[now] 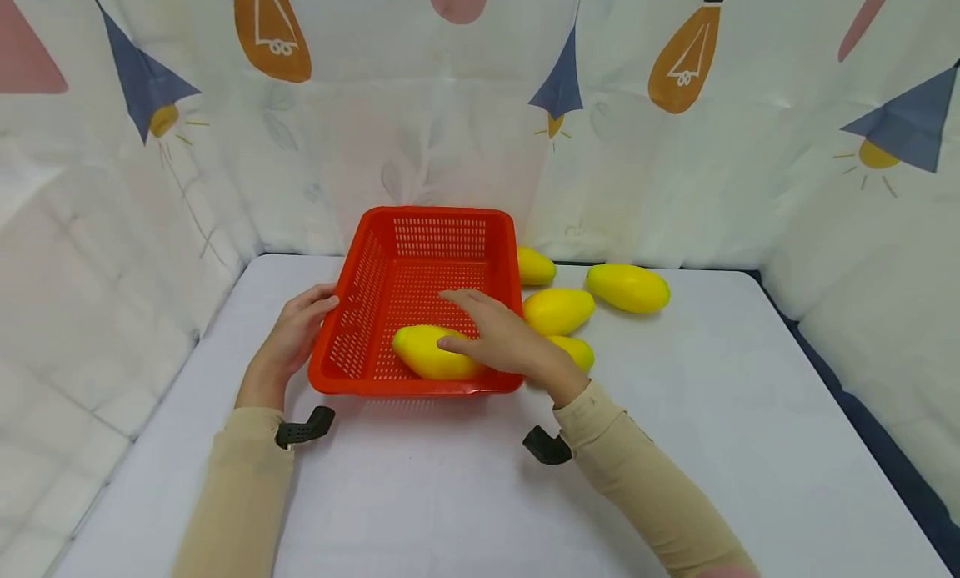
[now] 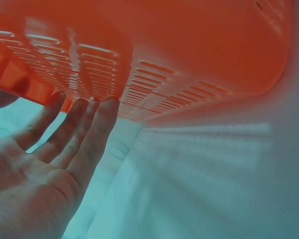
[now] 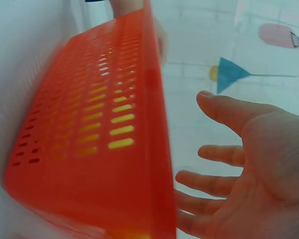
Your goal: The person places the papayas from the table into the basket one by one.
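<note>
A red plastic basket (image 1: 360, 386) with slotted walls stands on the white table, one yellow mango (image 1: 423, 354) lying inside near its front wall. My left hand (image 1: 300, 324) is at the basket's left side. In the left wrist view its straight fingers (image 2: 97, 129) touch the slotted outer wall. Over the basket's right side, my right hand (image 1: 502, 336) extends inward and overlaps the mango in the head view. The right wrist view shows its fingers spread beyond the rim, holding nothing. Yellow shows through the basket's slots (image 3: 122, 130) there.
Several more yellow mangoes lie to the basket's right, including one farther right (image 1: 628, 289) and one close beside the rim (image 1: 558, 311). Some are partly hidden by the basket and right arm. A printed curtain (image 1: 465, 128) hangs behind the table (image 1: 420, 495).
</note>
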`<state>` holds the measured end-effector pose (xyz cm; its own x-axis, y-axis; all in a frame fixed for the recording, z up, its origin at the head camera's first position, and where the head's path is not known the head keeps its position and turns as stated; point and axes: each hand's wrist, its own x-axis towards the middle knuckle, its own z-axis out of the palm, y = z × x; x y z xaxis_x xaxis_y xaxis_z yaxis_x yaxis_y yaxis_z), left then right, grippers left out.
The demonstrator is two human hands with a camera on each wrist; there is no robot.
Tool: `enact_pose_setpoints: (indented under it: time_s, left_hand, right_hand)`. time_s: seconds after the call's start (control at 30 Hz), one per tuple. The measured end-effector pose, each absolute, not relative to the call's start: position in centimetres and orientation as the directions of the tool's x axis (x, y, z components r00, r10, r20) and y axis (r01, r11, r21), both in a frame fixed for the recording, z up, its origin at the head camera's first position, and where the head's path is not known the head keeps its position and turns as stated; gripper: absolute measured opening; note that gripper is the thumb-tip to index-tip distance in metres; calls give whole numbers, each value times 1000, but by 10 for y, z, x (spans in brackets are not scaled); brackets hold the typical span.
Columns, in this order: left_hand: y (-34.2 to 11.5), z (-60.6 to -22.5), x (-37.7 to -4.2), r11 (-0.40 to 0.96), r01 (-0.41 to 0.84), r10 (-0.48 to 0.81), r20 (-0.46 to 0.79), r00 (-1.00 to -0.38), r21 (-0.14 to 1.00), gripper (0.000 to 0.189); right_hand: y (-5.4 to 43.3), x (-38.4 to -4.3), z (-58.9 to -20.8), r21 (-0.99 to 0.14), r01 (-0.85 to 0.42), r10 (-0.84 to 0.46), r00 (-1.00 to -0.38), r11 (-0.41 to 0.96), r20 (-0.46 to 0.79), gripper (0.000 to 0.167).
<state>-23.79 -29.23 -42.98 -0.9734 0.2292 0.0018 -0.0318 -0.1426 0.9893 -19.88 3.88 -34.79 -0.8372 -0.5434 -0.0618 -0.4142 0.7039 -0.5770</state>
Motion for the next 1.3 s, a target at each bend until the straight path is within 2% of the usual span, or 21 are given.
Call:
enact_pose_setpoints:
  time_s: [0.27, 0.53, 1.3]
  left_hand:
    - [-292, -431, -238, -176, -36, 237, 7, -972, 984, 27]
    - [-292, -430, -239, -155, -47, 226, -11, -974, 987, 28]
    - [-290, -429, -237, -183, -54, 247, -7, -969, 982, 27]
  right_hand:
    - [50, -193, -339, -604, -404, -518, -855, 687, -17, 70]
    - [60, -188, -334, -647, -379, -492, -871, 662, 7, 68]
    - [99, -179, -334, -737, -342, -427, -901, 583, 80, 61]
